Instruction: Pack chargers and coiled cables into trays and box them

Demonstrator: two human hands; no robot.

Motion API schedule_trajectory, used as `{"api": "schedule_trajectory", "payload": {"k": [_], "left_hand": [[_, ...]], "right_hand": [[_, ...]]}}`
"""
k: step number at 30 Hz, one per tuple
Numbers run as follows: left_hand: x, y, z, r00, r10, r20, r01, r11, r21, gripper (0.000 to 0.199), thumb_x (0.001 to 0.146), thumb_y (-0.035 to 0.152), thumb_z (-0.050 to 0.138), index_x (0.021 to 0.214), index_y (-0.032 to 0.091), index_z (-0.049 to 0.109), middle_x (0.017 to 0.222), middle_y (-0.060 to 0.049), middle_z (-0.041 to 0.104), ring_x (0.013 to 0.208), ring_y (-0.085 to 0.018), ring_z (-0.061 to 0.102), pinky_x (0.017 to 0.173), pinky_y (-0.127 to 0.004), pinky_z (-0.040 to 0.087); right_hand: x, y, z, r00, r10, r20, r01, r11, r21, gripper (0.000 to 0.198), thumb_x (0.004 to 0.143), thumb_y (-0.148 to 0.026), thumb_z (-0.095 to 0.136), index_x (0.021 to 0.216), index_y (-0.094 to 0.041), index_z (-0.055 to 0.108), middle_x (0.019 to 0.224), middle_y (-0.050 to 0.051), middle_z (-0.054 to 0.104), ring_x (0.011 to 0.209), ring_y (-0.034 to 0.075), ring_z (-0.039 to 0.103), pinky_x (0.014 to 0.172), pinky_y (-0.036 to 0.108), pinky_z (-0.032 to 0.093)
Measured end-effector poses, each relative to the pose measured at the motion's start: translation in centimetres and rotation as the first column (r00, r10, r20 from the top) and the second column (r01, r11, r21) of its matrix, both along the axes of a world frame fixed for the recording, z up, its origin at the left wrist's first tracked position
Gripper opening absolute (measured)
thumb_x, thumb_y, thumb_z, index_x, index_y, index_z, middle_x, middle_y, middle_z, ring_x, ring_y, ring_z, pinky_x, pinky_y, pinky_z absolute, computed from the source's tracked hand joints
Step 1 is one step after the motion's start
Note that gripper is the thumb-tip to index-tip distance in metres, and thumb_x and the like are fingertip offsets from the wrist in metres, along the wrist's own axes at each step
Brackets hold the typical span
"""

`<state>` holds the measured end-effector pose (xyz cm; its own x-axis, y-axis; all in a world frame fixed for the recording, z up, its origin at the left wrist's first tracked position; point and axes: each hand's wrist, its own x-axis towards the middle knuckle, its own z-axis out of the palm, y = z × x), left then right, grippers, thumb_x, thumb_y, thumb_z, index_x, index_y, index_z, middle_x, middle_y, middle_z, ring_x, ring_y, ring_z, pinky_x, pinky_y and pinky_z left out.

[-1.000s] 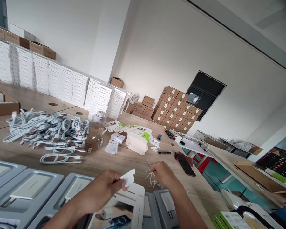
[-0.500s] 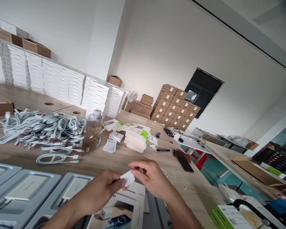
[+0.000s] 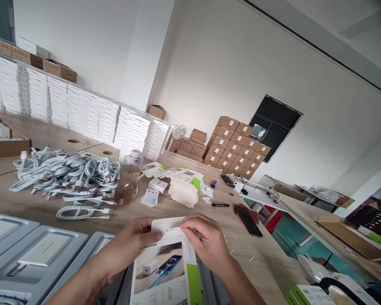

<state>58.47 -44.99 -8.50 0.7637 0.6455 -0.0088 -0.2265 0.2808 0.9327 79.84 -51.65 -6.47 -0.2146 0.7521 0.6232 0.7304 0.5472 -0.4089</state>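
While left hand [image 3: 131,241] and right hand [image 3: 208,243] pinch the box [image 3: 161,271] near its top | grey trays [image 3: 47,273] lie beside it | cables [image 3: 70,171] heap beyond

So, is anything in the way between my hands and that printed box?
Nothing visible. Your left hand grips the top of the box at its left, and your right hand pinches its top right corner. The grey trays lie lower, not in between.

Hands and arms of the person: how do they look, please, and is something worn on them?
The left hand and right hand are bare, with no gloves or visible rings. The left forearm and right forearm show no sleeve, watch, bracelet or marking.
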Motion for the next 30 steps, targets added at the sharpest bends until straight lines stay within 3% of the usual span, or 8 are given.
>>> {"api": "schedule_trajectory", "payload": {"k": [6, 14, 18, 23, 30], "left_hand": [[-0.1, -0.2, -0.3, 0.995, 0.031, 0.094, -0.012, 0.981, -0.192, 0.034, 0.077, 0.024, 0.073, 0.109, 0.017, 0.069, 0.083, -0.004, 0.076, 0.076, -0.021, 0.068, 0.069, -0.03, 0.048], [-0.5, -0.5, 0.4, 0.985, 0.047, 0.165, -0.009, 0.975, -0.224, 0.032, 0.076, 0.018, 0.072, 0.108, 0.015, 0.07, 0.079, -0.003, 0.074, 0.075, -0.02, 0.067, 0.069, -0.029, 0.048], [-0.7, -0.5, 0.6, 0.991, 0.062, 0.123, -0.039, 0.983, -0.178, 0.029, 0.078, 0.018, 0.069, 0.107, 0.015, 0.07, 0.078, -0.003, 0.073, 0.07, -0.018, 0.065, 0.065, -0.028, 0.046], [-0.5, -0.6, 0.7, 0.994, 0.091, 0.063, -0.089, 0.996, -0.03, 0.024, 0.083, 0.023, 0.063, 0.105, 0.016, 0.07, 0.077, -0.001, 0.071, 0.07, -0.017, 0.062, 0.064, -0.027, 0.043], [-0.2, -1.0, 1.3, 0.985, 0.173, 0.002, -0.17, 0.962, 0.211, 0.019, 0.086, 0.026, 0.058, 0.096, 0.016, 0.071, 0.074, 0.002, 0.066, 0.066, -0.014, 0.055, 0.063, -0.025, 0.041]], "right_hand": [[0.0, 0.0, -0.3, 0.992, 0.043, 0.118, -0.06, 0.987, 0.146, 0.021, 0.088, -0.009, 0.057, 0.094, -0.024, 0.069, 0.094, 0.004, 0.07, 0.086, 0.017, 0.063, 0.078, 0.032, 0.051], [-0.4, -0.2, 0.2, 0.988, 0.125, 0.095, -0.14, 0.976, 0.166, 0.024, 0.086, -0.006, 0.06, 0.096, -0.025, 0.067, 0.093, 0.003, 0.068, 0.087, 0.017, 0.06, 0.077, 0.033, 0.05], [-0.4, -0.4, 0.5, 0.98, 0.08, 0.183, -0.113, 0.978, 0.176, 0.024, 0.086, -0.005, 0.059, 0.096, -0.025, 0.067, 0.093, 0.004, 0.068, 0.087, 0.019, 0.058, 0.076, 0.035, 0.049], [-0.4, -0.9, 1.0, 0.951, 0.018, 0.309, -0.078, 0.98, 0.183, 0.022, 0.087, -0.005, 0.056, 0.097, -0.023, 0.065, 0.094, 0.005, 0.066, 0.089, 0.019, 0.057, 0.076, 0.033, 0.048], [-1.2, -1.6, 2.0, 0.903, -0.045, 0.427, -0.032, 0.985, 0.17, 0.02, 0.088, -0.003, 0.05, 0.088, -0.019, 0.061, 0.087, 0.004, 0.064, 0.083, 0.018, 0.053, 0.072, 0.033, 0.044]]}}
